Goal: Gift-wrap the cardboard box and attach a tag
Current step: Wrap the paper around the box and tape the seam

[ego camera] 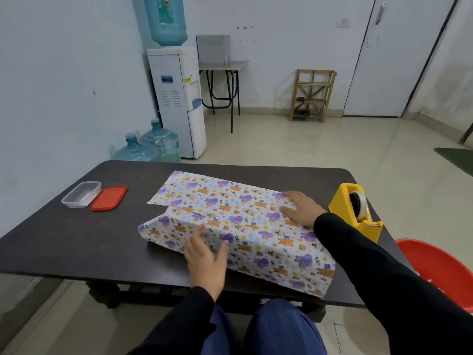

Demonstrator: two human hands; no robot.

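The left hand (207, 257) lies flat with the fingers straight and a little spread, pressing on the near side of the wrapping paper (238, 221). The right hand (300, 208) lies flat in the same way on the far right part of the paper, and neither hand grips anything. The cardboard box itself is not visible; it seems to be under the paper, in the middle of the dark table (64, 239), and the paper ends at left and right look not yet folded. To do this step well, the person should probably pull the overlap tight, make the seam straight, hold it down with one hand and take tape with the other from the yellow tape dispenser (355, 213) near the right hand. A clear container (82, 194) and its red lid (108, 198) lie well apart at the left; no tag can be seen.
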